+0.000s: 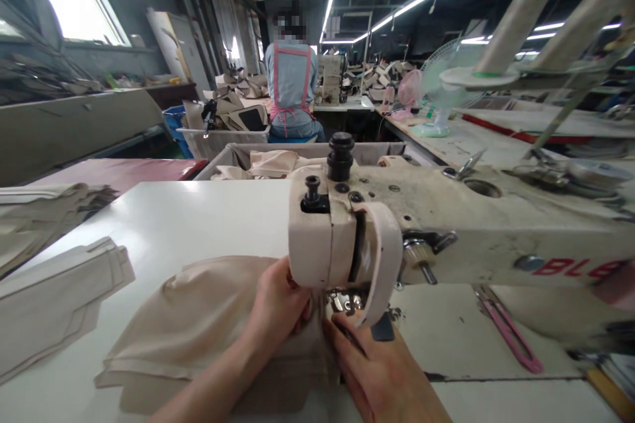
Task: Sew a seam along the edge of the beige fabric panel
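A beige fabric piece (213, 304) lies spread on the white table, its right edge running under the head of a sewing machine (322, 238). My left hand (280, 301) grips this fabric just left of the needle area, fingers curled and partly hidden behind the machine head. Close to the presser foot (344, 301), my right hand (370, 360) has its fingers pressed together at the fabric's edge. The needle itself is hidden by the machine head and its white guard.
Stacked fabric pieces (54, 291) lie at the left. Pink thread snips (510, 334) rest on the machine bed at right. Behind the table stands a bin (233, 153) of beige pieces. A person (290, 79) sits further back. Thread cones (513, 33) and a fan (441, 86) stand right.
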Tool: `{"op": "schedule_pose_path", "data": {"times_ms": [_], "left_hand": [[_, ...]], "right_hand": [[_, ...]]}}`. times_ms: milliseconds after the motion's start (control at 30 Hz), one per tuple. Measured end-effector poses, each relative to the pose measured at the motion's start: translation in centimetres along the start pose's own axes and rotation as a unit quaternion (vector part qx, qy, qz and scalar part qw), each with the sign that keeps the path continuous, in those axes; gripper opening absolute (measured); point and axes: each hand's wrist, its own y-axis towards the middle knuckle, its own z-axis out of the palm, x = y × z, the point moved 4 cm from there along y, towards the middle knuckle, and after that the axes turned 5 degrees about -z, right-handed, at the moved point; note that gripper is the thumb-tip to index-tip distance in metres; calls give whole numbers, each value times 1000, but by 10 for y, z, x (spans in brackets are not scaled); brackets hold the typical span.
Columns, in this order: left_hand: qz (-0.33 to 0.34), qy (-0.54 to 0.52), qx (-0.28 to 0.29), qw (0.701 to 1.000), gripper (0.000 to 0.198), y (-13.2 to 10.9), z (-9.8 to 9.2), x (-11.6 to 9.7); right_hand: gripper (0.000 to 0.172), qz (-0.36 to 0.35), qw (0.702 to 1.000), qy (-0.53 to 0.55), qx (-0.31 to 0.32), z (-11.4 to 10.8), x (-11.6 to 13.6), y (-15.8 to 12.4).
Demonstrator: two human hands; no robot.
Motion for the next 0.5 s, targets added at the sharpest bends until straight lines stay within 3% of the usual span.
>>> {"op": "schedule_pose_path", "data": {"times_ms": [100, 167, 233, 300, 367, 433, 500], "left_hand": [[147, 99, 58, 982, 21, -27, -10, -4], [270, 198, 138, 932, 37, -50, -10, -3], [349, 271, 168, 882, 36, -67, -9, 1], [362, 282, 153, 875, 30, -72, -9, 4], [325, 253, 137, 901, 22, -68, -10, 3], [266, 224, 132, 928, 29, -62, -11, 3], [271, 238, 143, 922, 27, -60, -10, -1]], "right_hand": [[39, -15, 999, 29, -23, -4, 1, 2], [33, 3, 997, 73, -33, -9, 2, 4], [26, 41, 992, 116, -32, -15, 4, 4], [22, 82, 986, 139, -32, -22, 8, 2], [21, 94, 986, 135, -42, -26, 13, -4], [30, 66, 992, 101, -38, -24, 20, -11], [40, 21, 998, 55, -37, -18, 26, -17]]}}
